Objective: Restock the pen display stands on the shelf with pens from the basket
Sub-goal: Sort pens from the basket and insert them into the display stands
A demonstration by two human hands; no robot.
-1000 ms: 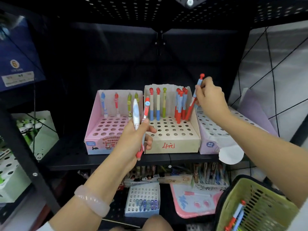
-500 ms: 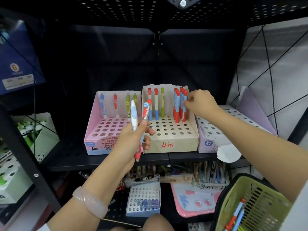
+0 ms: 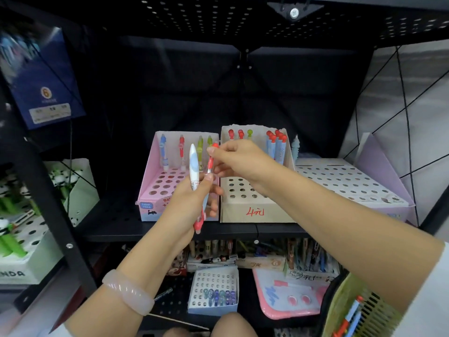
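Observation:
My left hand (image 3: 188, 203) grips two pens upright in front of the shelf: a white-and-blue pen (image 3: 194, 166) and a red pen (image 3: 206, 188). My right hand (image 3: 239, 158) pinches the top of that red pen. Behind them stand a pink display stand (image 3: 155, 186) with a few pens along its back row, a beige stand (image 3: 255, 210) marked in red with several red-capped pens, and a lilac stand (image 3: 345, 181) whose visible holes are bare, one pale pen at its back left. The green basket (image 3: 349, 312) with pens sits at the bottom right.
A black perforated shelf (image 3: 116, 222) carries the stands. Below it lie a small white stand with blue pens (image 3: 213, 293), a pink board (image 3: 291, 300) and boxed pens. A green panda stand (image 3: 29, 227) is at left, a blue folder (image 3: 46, 79) above it.
My right hand left the red-capped pens in the beige stand and moved left to the red pen in my left hand. The left hand stayed in place.

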